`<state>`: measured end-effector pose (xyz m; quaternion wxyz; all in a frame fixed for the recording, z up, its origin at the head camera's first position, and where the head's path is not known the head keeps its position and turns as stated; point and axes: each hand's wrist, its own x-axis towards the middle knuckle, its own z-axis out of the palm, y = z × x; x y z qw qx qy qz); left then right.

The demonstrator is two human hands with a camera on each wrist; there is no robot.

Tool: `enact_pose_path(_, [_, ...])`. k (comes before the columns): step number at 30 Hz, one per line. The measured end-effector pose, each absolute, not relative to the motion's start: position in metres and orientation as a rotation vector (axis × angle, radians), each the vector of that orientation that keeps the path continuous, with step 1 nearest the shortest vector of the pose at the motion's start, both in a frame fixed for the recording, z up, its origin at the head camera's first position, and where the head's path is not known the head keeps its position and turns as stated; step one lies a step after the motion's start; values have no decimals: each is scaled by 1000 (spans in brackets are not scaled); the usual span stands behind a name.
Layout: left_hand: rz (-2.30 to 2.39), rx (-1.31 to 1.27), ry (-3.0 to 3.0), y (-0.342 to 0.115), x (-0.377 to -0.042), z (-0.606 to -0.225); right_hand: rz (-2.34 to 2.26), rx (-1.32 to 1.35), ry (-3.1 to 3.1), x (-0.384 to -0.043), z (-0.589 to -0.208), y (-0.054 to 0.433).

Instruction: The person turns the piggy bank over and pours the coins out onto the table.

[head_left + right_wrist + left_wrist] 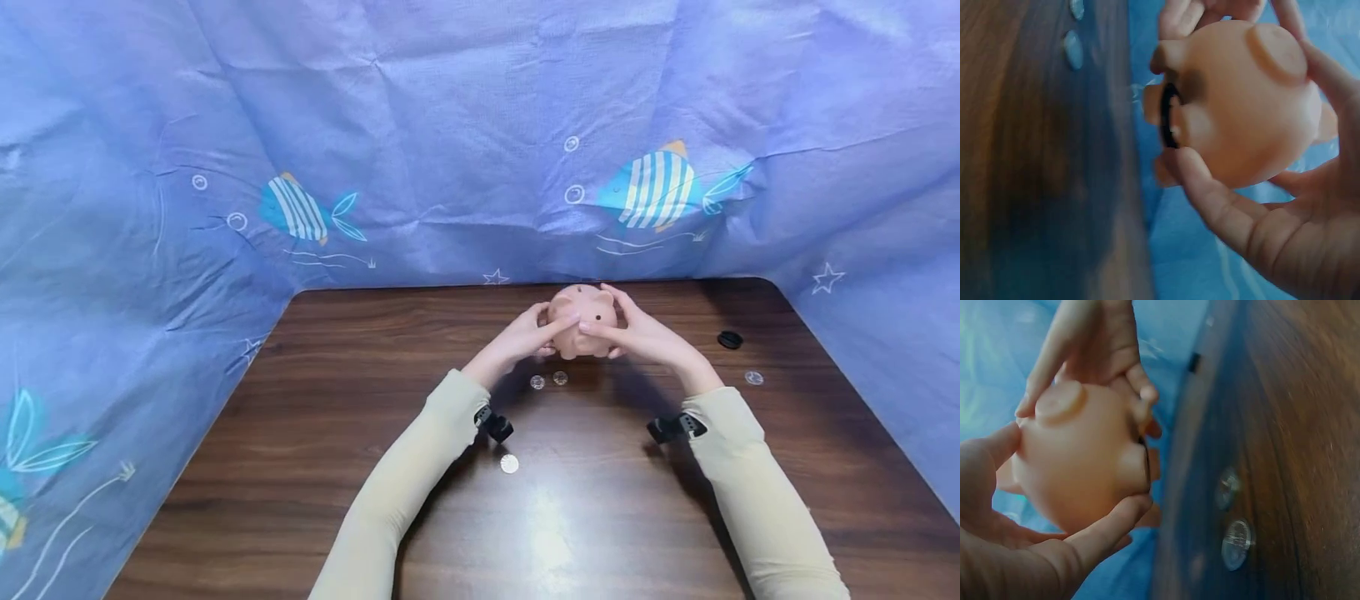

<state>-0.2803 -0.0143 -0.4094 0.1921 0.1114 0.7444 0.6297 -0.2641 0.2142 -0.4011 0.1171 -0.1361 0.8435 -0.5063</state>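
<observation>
A pink piggy bank (576,298) is held between both hands at the far side of the table. From its left side my left hand (521,333) grips it, thumb lying across the front. The right hand (645,333) holds the opposite side, its thumb also over the front. In the right wrist view the piggy bank's (1241,119) stubby feet face the tabletop, and a dark round rim (1167,115) shows between them. The feet look slightly raised off the wood. Two coins (537,382) (560,378) lie just in front of the piggy bank.
A single coin (509,463) lies nearer the front, by the left wrist camera (495,425). On the right are a round black cap (730,340) and another coin (753,378). Blue fish-patterned cloth (465,150) hangs behind and beside the wooden table (337,375).
</observation>
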Motion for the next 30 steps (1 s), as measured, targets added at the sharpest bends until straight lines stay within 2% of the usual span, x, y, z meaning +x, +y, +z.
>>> enact_pose_path(7, [1635, 282, 2085, -13, -290, -419, -1554, -338, 2286, -272, -418, 215])
enact_pose_path(13, [1778, 373, 2220, -38, -282, -406, -1590, -438, 2465, -268, -405, 189])
enact_pose_path(15, [1858, 523, 2324, -52, -275, -390, -1696, -550, 2537, -264, -393, 175])
enact_pose_path(17, [1895, 782, 2470, -69, -265, -367, -1880, -746, 2545, -258, -375, 157])
enact_pose_path(22, [1869, 1512, 2733, -114, -235, -308, -2129, -1478, 2463, -239, -323, 113])
enact_pose_path(24, [1888, 1601, 2721, -128, -226, -299, -2098, -1647, 2489, -237, -310, 101])
enact_pose_path(27, [1984, 1373, 2620, -141, -226, -302, -2086, -1564, 2449, -243, -310, 86])
enact_pose_path(30, [2087, 938, 2455, -145, -245, -325, -2082, -1198, 2361, -258, -329, 78])
